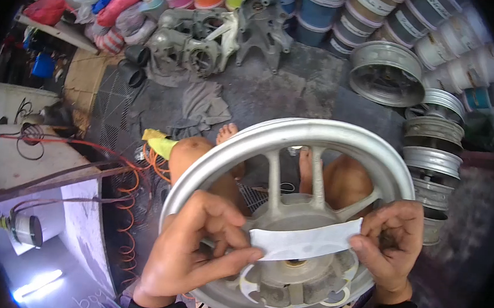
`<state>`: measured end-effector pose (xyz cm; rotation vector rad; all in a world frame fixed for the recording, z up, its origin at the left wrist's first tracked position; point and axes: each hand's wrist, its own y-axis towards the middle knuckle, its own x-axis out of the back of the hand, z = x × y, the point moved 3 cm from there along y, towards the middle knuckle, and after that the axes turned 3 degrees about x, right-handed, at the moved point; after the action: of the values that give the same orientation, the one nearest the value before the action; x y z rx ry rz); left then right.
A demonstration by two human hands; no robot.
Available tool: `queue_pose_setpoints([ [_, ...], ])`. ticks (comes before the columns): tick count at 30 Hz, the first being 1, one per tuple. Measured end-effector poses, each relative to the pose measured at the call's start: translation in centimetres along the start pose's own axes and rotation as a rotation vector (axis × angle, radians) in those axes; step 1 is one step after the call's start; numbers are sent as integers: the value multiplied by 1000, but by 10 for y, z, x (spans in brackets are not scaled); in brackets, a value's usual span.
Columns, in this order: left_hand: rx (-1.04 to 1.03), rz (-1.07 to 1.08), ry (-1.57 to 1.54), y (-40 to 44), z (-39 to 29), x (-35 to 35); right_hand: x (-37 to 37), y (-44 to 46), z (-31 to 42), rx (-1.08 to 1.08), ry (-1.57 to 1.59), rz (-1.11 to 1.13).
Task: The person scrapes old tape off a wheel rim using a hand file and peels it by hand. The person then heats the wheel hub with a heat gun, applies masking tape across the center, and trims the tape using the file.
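Between my two hands a short white strip (pixel 304 241), like paper or tape, is stretched almost level. My left hand (pixel 194 250) pinches its left end between thumb and fingers. At the other end, my right hand (pixel 391 244) grips the strip's right edge the same way. Beneath the strip is a silver-grey spoked wheel rim (pixel 294 133), tilted over my legs. The strip covers part of its hub; whether it touches the metal I cannot tell.
Grey metal castings (pixel 203 42) and a cloth (pixel 204 105) lie ahead on the floor. Labelled paint buckets (pixel 365 25) are stacked behind. More rims (pixel 432 161) pile up at the right. An orange coiled hose (pixel 130 214) hangs at the left beside a lit white booth (pixel 80 211).
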<state>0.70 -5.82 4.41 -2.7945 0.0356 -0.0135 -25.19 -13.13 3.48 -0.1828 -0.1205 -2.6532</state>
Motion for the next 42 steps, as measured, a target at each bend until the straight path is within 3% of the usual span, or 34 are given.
queue_pose_setpoints([
  [3,-33,19,87,1,-1,2,-2,-3,-1,-22,22,-52],
  [6,74,-92,-9,1,-3,0,0,-1,0,-17,1,-27],
  [9,-12,-101,98,3,-8,-3,0,1,1,-5,-16,1],
  [15,9,-127,204,1,-9,-4,0,3,3,-6,-61,22],
  [21,-4,-72,394,-1,-13,-2,3,3,2,22,-129,-37],
  [24,-195,-64,482,12,-22,-9,7,1,2,66,-123,-88],
  [27,-204,37,599,28,-27,-18,9,-1,4,116,-134,-96],
  [32,82,100,420,20,-16,-3,22,-14,8,85,-41,-163],
  [35,112,79,370,12,-17,3,32,-24,1,107,-9,-232],
  [39,-19,108,441,25,-26,-8,37,-31,2,103,6,-268],
  [40,-69,167,601,33,-35,-14,38,-32,2,98,24,-277],
  [42,-24,231,547,49,-36,-21,38,-35,4,90,58,-294],
])
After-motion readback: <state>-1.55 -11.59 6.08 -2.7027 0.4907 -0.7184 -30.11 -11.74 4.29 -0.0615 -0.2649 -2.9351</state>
